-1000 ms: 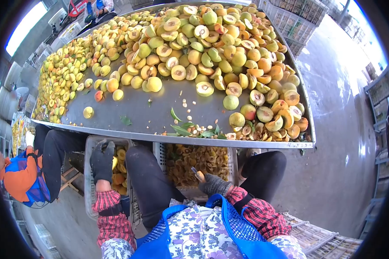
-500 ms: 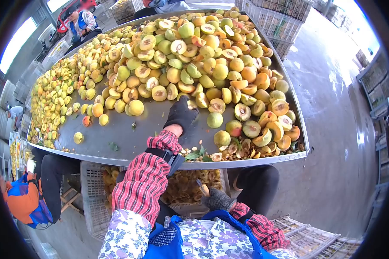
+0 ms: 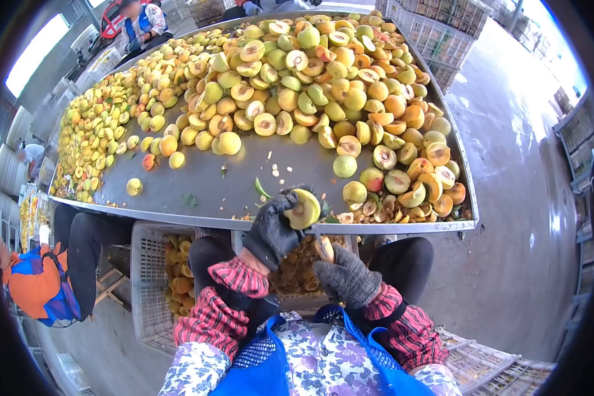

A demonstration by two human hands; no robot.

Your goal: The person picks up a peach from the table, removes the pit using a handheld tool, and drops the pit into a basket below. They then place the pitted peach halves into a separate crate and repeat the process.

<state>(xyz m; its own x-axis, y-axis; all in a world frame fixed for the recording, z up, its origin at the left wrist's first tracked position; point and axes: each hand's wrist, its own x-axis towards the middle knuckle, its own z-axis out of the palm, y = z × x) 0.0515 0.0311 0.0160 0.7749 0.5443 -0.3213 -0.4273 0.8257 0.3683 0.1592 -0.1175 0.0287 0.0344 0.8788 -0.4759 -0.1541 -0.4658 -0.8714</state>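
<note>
My left hand [image 3: 269, 230], in a black glove, is closed around a halved yellow peach [image 3: 305, 210] at the table's near edge. The cut face of the peach is turned to the right. In a grey knitted glove, my right hand [image 3: 351, 276] grips a small wooden-handled knife [image 3: 324, 248]. Its thin metal tip points up, right at the underside of the peach. Beyond both hands, a large heap of peaches and peach halves [image 3: 290, 99] covers much of the metal table [image 3: 237, 181]. Pits and scraps [image 3: 369, 210] lie near the front edge, right of the held peach.
Under the table stands a plastic crate [image 3: 153, 284] with peach halves in it; more scraps lie below my hands. A co-worker in an orange sleeve [image 3: 36, 274] sits at left, another person [image 3: 138, 28] at the far side. Stacked crates [image 3: 435, 36] stand behind.
My left hand has come back from the heap toward me, now with a peach half in it. My right hand has risen with the knife and met it at the table edge.
</note>
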